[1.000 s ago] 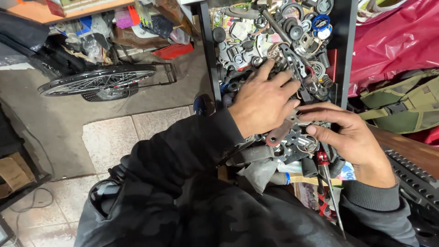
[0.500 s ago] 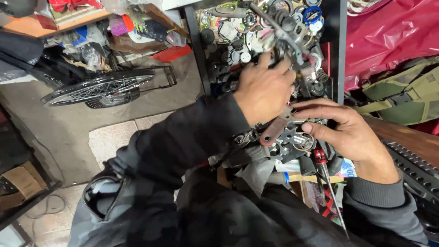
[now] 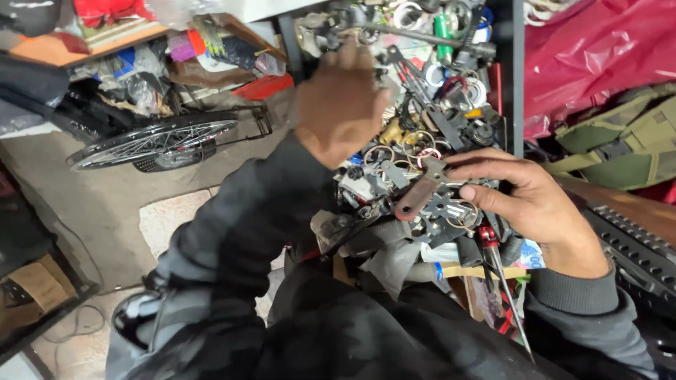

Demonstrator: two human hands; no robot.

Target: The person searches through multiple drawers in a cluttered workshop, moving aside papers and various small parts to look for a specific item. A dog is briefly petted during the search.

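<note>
Landmark: the parts heap (image 3: 415,155), a dense pile of rings, brackets and small metal bicycle parts between two dark uprights; everything below is placed against it.
Right hand: your right hand (image 3: 535,204) rests at the heap's right edge, thumb and fingers closed on a flat brown metal bracket (image 3: 420,191) that juts left over the heap's lower middle.
Left hand: your left hand (image 3: 341,105) is raised over the heap's upper left, blurred; you cannot tell whether it is open or gripping anything.
Risk, slide: the pile looks loose, so tugging the bracket free could drag neighbouring rings off the near edge onto your lap or the floor.
Risk, point: a red-handled screwdriver (image 3: 501,281) hangs below the heap, just under your right wrist, tip toward you; a quick pull back could catch it.
Risk, snag: your dark sleeve (image 3: 239,225) crosses the heap's left side and could hook protruding parts.
In the way: a long grey bar (image 3: 422,39) lies across the heap's top, beside your left hand.
Around: a spoked bicycle wheel (image 3: 151,141) on the floor well left of the heap; red plastic sheeting (image 3: 591,63) and an olive bag (image 3: 627,141) to its right.
</note>
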